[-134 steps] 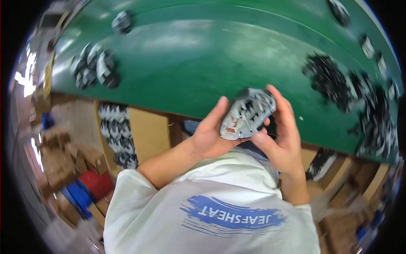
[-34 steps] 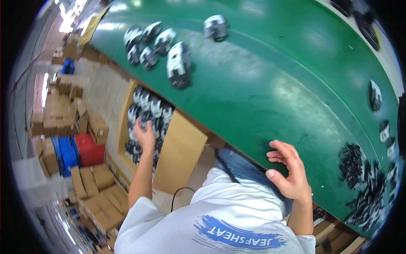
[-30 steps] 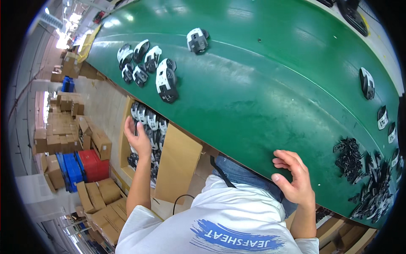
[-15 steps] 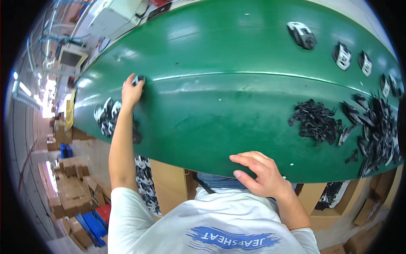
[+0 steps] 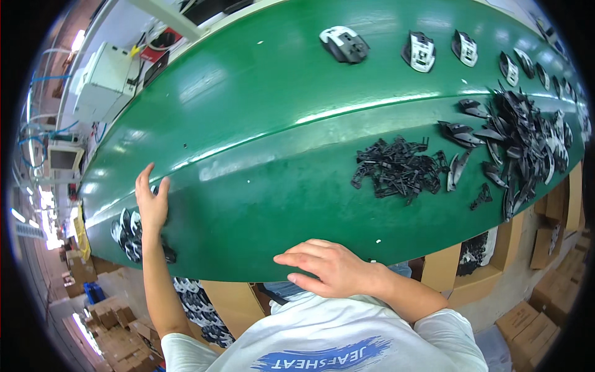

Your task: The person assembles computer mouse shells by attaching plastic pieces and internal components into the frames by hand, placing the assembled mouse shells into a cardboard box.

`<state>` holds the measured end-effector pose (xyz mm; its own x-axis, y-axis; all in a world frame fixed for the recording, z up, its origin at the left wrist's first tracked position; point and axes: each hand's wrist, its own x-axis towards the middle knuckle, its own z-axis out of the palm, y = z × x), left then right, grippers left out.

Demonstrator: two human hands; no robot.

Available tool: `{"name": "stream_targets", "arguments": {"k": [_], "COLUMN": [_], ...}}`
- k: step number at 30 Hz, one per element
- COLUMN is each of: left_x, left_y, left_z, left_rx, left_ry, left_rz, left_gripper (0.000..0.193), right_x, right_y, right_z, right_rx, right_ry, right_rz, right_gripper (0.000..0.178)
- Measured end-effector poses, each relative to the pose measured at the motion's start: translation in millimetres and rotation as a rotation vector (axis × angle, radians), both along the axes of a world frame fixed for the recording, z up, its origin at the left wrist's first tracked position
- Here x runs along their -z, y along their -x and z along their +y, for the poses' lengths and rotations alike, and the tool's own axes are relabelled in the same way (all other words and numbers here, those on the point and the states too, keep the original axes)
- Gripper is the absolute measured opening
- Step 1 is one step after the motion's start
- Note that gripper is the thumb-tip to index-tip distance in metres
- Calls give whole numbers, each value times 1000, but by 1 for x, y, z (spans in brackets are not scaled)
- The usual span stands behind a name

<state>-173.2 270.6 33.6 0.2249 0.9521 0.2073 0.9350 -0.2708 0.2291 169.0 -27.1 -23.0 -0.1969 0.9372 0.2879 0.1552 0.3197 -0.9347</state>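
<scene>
My left hand (image 5: 152, 201) is over the left end of the green table, thumb and fingers apart. A small dark piece (image 5: 154, 189) shows between the thumb and fingers, mostly hidden by the hand. Close beside that hand lies a cluster of black-and-white mouse shells (image 5: 127, 232), partly covered by my wrist. My right hand (image 5: 328, 266) hovers at the table's near edge with fingers stretched out and nothing in it. To its right and farther off is a heap of small black plastic parts (image 5: 400, 170).
A larger pile of black and grey curved shell pieces (image 5: 527, 142) covers the right side. Several white-and-black mouse shells (image 5: 421, 53) stand in a row along the far right. Cardboard boxes (image 5: 514, 328) sit below the table, and a white machine (image 5: 102, 80) is beyond its far left edge.
The view has swung right. My left hand has opened from around a mouse shell and come nearer the cluster. My right hand stays open by the near edge.
</scene>
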Motion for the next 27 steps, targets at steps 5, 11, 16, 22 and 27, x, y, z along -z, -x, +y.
{"name": "stream_targets", "arguments": {"k": [5,11,16,22,27], "left_x": [6,13,52,57,-12], "left_y": [-181,-418,-493,-423,-325], "left_z": [19,46,34,10,-96], "left_rx": [342,391,113,391,201], "left_ry": [259,200,158,396,1001], "left_rz": [-447,-610,-190,-867,-1513], "left_gripper": [49,83,111,65,49], "right_x": [1,2,3,5,-14], "right_y": [-1,4,5,6,-23], "right_z": [-2,-1,0,-2,-2], "right_rx": [-7,5,33,38,415], "right_ry": [-47,-27,-42,-126,-332], "right_rz": [-27,0,24,39,-32], "right_gripper": [39,39,37,37,42]}}
